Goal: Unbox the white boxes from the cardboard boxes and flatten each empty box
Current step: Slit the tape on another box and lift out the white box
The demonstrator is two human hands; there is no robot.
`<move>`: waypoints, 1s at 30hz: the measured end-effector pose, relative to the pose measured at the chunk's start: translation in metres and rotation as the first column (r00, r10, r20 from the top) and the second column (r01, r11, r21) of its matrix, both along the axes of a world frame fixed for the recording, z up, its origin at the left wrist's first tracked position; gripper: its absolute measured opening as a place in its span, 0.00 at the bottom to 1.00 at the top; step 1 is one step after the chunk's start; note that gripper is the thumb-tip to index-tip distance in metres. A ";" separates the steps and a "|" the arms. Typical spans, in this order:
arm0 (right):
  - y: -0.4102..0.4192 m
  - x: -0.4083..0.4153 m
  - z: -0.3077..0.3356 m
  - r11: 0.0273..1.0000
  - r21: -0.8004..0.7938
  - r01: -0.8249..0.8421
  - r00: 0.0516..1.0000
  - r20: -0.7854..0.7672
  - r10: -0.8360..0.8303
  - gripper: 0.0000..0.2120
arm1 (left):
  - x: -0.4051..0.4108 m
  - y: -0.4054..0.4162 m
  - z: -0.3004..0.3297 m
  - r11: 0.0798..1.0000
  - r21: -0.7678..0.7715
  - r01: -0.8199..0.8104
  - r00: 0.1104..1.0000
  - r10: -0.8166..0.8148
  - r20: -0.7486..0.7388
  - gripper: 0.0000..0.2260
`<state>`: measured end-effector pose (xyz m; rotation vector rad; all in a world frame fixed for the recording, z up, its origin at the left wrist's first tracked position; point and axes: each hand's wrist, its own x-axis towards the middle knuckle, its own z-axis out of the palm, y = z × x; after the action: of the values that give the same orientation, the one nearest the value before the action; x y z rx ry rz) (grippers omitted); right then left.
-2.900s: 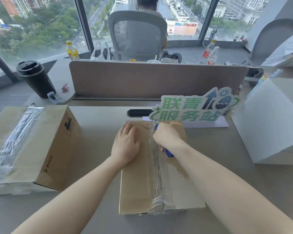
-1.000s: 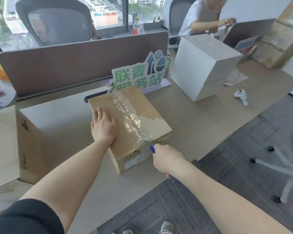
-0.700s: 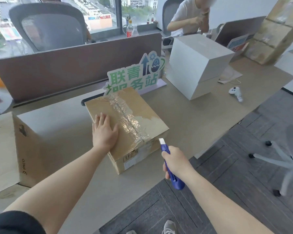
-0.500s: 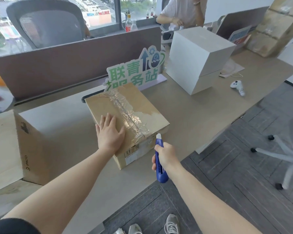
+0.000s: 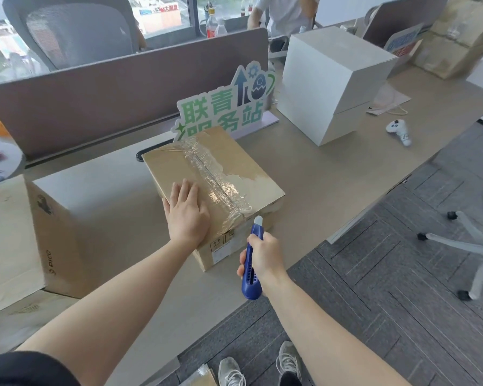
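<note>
A taped cardboard box (image 5: 246, 174) sits near the desk's front edge, clear tape running along its top seam. My left hand (image 5: 187, 215) presses flat on the box's top, near its front left corner. My right hand (image 5: 265, 257) grips a blue utility knife (image 5: 252, 271), tip up, beside the box's front face just below the tape end. Two white boxes (image 5: 329, 82) are stacked at the back right of the desk. A larger cardboard box (image 5: 56, 235) stands at the left.
A green-lettered sign (image 5: 226, 107) stands behind the box, in front of a grey divider (image 5: 109, 87). A white controller (image 5: 399, 130) lies right of the white boxes. More cardboard boxes (image 5: 457, 37) sit far right. An office chair base (image 5: 463, 240) stands on the carpet. A person sits beyond the divider.
My right hand drew the knife along the tape seam to the box's front edge, pulled it off, then turned it tip up beside the front face. My left hand slid toward the near corner.
</note>
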<state>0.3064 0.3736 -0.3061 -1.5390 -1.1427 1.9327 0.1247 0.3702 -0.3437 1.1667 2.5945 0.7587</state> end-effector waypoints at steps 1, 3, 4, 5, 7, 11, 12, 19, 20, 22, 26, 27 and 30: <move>-0.002 -0.001 0.000 1.000 -0.001 0.002 1.000 -0.005 -0.002 0.06 | 0.000 0.000 0.000 1.000 0.001 -0.004 1.000 0.004 0.000 0.23; -0.003 -0.003 -0.001 1.000 -0.008 0.005 1.000 -0.014 -0.005 0.06 | 0.001 0.001 -0.001 1.000 0.001 -0.008 1.000 0.008 -0.008 0.23; -0.003 -0.003 -0.001 1.000 -0.013 0.003 1.000 -0.020 -0.003 0.06 | 0.001 0.002 -0.001 1.000 -0.002 -0.010 1.000 0.010 -0.009 0.23; -0.004 -0.003 -0.001 1.000 -0.018 -0.006 1.000 -0.027 0.005 0.06 | 0.000 0.002 -0.001 1.000 -0.007 -0.012 1.000 0.011 -0.011 0.23; -0.009 -0.004 -0.002 0.999 -0.031 -0.028 0.999 -0.045 0.027 0.06 | -0.001 0.001 -0.002 1.000 -0.015 -0.011 1.000 0.011 -0.011 0.23; -0.021 -0.006 -0.002 0.998 -0.049 -0.024 0.995 -0.098 0.019 0.06 | 0.000 0.002 -0.001 1.000 -0.021 -0.013 1.000 0.012 -0.002 0.24; -0.022 -0.007 -0.003 0.999 -0.045 -0.025 0.995 -0.100 0.020 0.06 | 0.000 0.002 -0.001 1.000 -0.019 -0.015 1.000 0.015 -0.001 0.24; -0.048 -0.012 -0.009 0.986 -0.018 -0.166 0.979 -0.123 0.163 0.06 | -0.002 0.001 0.001 0.999 -0.035 0.006 0.999 -0.004 0.048 0.24; -0.046 -0.010 -0.009 0.981 -0.013 -0.192 0.975 -0.117 0.189 0.06 | -0.004 0.000 0.002 0.999 -0.040 0.016 0.999 -0.014 0.050 0.24; -0.039 0.001 -0.007 0.962 -0.005 -0.272 0.958 -0.098 0.270 0.06 | -0.007 -0.002 0.004 0.997 -0.066 0.046 0.997 -0.042 0.058 0.25; -0.012 0.034 -0.002 0.966 0.033 -0.255 0.966 -0.028 0.256 0.05 | -0.011 -0.004 0.011 0.996 -0.063 0.059 0.992 -0.052 0.111 0.23; 0.001 0.042 -0.001 0.979 0.054 -0.198 0.980 -0.004 0.198 0.05 | -0.013 -0.004 0.014 0.998 -0.042 0.044 0.992 -0.039 0.122 0.22; 0.055 0.059 0.001 0.989 0.139 -0.044 0.997 0.076 0.033 0.04 | -0.019 0.001 0.024 1.000 -0.008 -0.021 0.990 0.022 0.143 0.21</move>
<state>0.3653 0.4288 -0.3051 -1.5341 -1.3187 1.7916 0.1060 0.3709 -0.3198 1.0437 2.4937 0.8072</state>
